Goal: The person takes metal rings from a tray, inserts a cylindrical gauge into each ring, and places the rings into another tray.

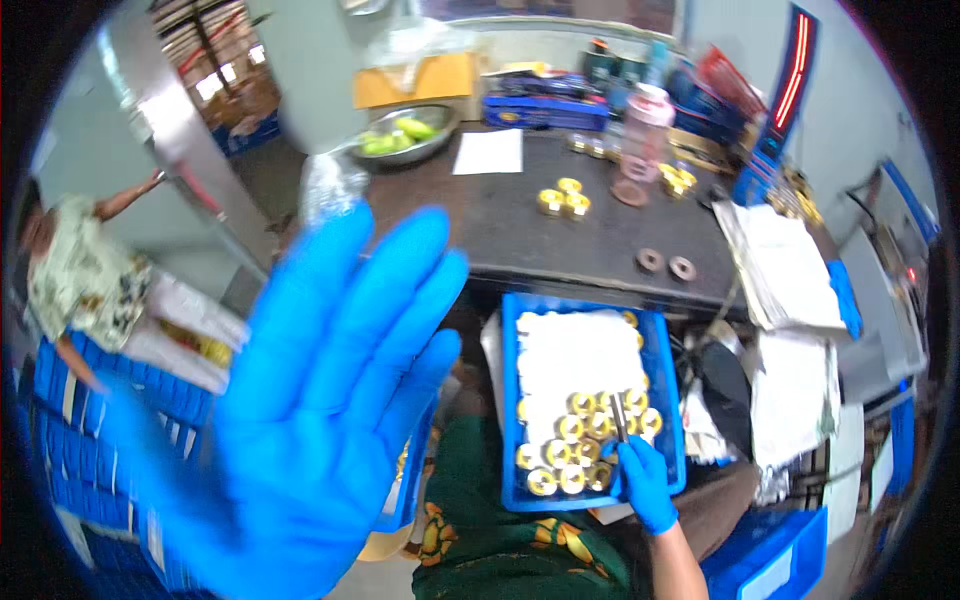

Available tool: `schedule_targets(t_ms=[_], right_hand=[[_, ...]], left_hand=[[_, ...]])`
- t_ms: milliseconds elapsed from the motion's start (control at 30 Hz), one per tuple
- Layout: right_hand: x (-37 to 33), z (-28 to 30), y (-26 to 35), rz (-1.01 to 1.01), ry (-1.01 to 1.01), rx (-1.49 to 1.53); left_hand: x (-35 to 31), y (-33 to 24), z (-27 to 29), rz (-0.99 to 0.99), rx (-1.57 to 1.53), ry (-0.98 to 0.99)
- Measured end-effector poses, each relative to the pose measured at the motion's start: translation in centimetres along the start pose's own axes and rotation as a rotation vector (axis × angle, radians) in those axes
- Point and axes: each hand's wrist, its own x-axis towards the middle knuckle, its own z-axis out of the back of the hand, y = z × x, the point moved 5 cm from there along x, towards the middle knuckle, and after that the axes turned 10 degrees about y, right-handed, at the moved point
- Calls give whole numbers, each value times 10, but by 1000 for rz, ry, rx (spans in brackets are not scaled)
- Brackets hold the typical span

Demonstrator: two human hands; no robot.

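Note:
My left hand (pixel 310 420), in a blue glove, is raised close in front of me, palm showing and fingers stretched out, with nothing in it. Lower down, my right hand (pixel 645 480), also gloved in blue, grips a slim dark metal rod-like tool (pixel 619 415); its exact kind is unclear. The tool points away from me over a blue plastic tray (pixel 511 400). Gold-coloured metal rings (pixel 571 427) stand in rows in the tray's near part. A white sheet or pad (pixel 580 355) covers much of its far part.
Beyond the tray, a dark workbench (pixel 500 225) carries gold rings (pixel 565 197), a pink bottle (pixel 648 130), a bowl of green fruit (pixel 405 135) and papers (pixel 785 265). Another person (pixel 95 265) stands at the left near stacked blue trays (pixel 75 450). A blue bin (pixel 770 560) is at lower right.

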Motion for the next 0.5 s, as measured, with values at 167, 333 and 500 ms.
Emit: schedule_targets(t_ms=[167,333,500], right_hand=[[-27,15,11,65,-108,164],[-57,17,15,36,-141,188],[-73,13,11,69,-114,165]], left_hand=[[-3,166,50,155,1028,210],[-2,289,69,244,1408,595],[7,339,87,534,1471,587]])
